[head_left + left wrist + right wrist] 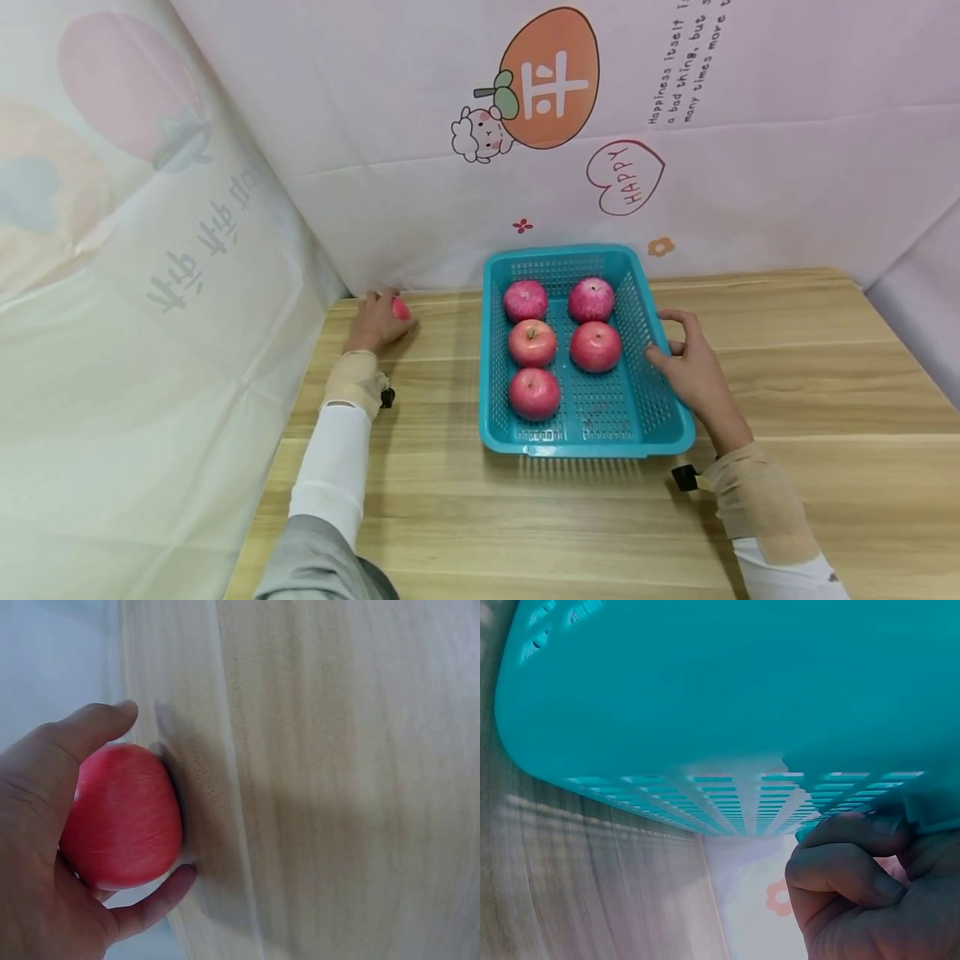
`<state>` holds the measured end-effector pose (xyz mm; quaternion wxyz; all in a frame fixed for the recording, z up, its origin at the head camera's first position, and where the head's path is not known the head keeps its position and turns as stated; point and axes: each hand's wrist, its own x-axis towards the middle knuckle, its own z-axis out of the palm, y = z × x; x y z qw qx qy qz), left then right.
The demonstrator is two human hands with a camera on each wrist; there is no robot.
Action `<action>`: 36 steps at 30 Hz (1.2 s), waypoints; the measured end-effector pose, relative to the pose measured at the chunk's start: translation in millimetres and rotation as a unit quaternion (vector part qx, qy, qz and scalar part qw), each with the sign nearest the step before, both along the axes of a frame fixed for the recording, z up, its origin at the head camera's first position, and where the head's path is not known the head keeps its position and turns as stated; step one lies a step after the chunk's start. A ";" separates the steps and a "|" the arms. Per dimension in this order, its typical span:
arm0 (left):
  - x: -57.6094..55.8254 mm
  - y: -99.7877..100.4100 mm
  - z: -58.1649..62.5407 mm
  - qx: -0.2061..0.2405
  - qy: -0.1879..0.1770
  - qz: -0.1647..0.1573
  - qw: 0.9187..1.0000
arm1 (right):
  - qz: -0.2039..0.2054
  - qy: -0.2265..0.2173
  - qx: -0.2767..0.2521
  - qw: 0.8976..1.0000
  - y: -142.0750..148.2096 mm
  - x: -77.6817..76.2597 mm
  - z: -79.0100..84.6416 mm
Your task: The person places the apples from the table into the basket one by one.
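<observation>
At the table's far left corner my left hand (pixel 377 322) holds a red apple (pixel 401 308). In the left wrist view the thumb and fingers curl around this apple (pixel 124 817), which is at or just above the wood; I cannot tell which. A teal plastic basket (pixel 588 450) stands near the middle of the table with several red apples inside, in two columns. My right hand (pixel 697 371) grips the basket's right rim, thumb over the inner side. In the right wrist view the curled fingers (pixel 840 874) show beside the basket's slotted wall (pixel 667 697).
The wooden table (pixel 442 517) extends in front of the basket and to both sides. A printed white cloth (pixel 390 208) hangs along the back edge, and another pale cloth (pixel 150 400) hangs along the left side.
</observation>
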<state>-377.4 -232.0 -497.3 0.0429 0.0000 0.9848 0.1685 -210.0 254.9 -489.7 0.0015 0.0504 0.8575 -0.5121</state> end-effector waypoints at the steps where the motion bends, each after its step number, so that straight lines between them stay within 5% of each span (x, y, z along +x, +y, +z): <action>1: 0.1 -0.1 -1.0 -0.002 0.003 -0.002 1.000 | 0.000 0.000 0.000 1.000 0.0 0.2 -0.3; 36: -1.2 2.5 -1.0 -0.013 -0.005 0.003 1.000 | 0.002 0.004 -0.018 1.000 1.0 -1.3 -5.1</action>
